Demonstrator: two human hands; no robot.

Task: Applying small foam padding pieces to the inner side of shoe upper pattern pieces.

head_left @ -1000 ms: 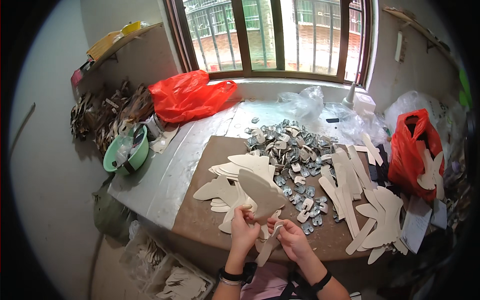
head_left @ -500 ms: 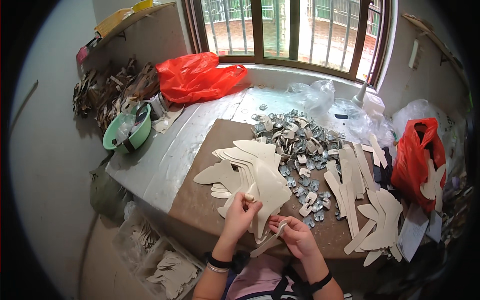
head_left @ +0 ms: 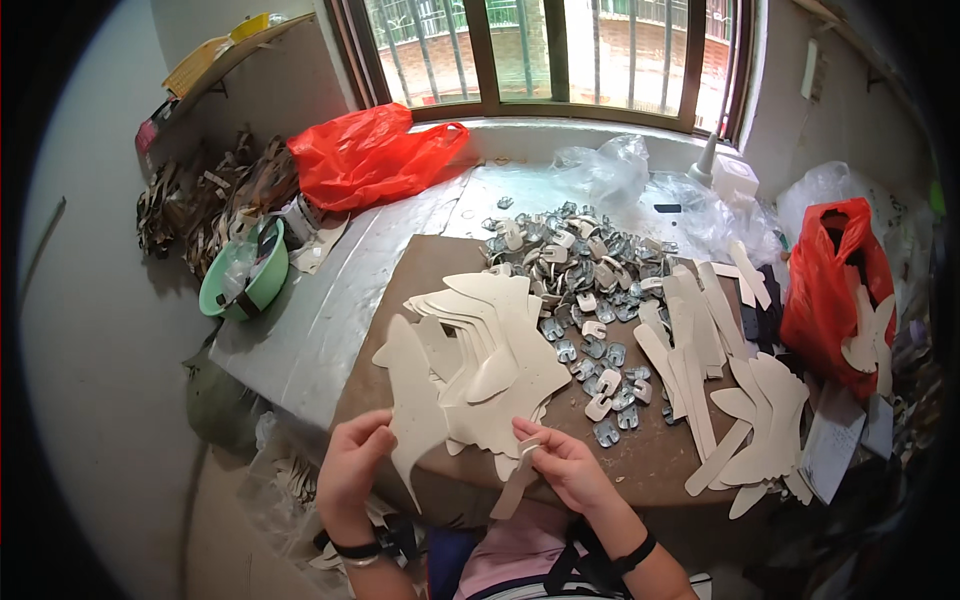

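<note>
Leftward, away from the middle of the pile, the person's left hand (head_left: 352, 462) has swung since half a second ago, and it now has a large curved cream piece (head_left: 418, 400) by the edge, thumb against fingers. Nearest me, the right hand (head_left: 572, 470) still pinches a narrow cream strip (head_left: 514, 487), whose lower end points down toward the person's lap.

Just beyond the hands lies the layered pile of cream cutouts (head_left: 490, 375), with the held piece in front of its left side; whether they touch, I can't tell. The pile rests on a brown sheet (head_left: 650, 475) spread over the silvery table (head_left: 290, 345). To the right are long cream strips (head_left: 690, 385) and, beside them, more shaped cutouts (head_left: 772, 415).

Farther back, metal clips (head_left: 600, 265) lie heaped, some faced in cream. A green basin (head_left: 245, 290) stands at the left; beyond, a red plastic bag (head_left: 370, 160) slumps near the window (head_left: 555, 60).
</note>
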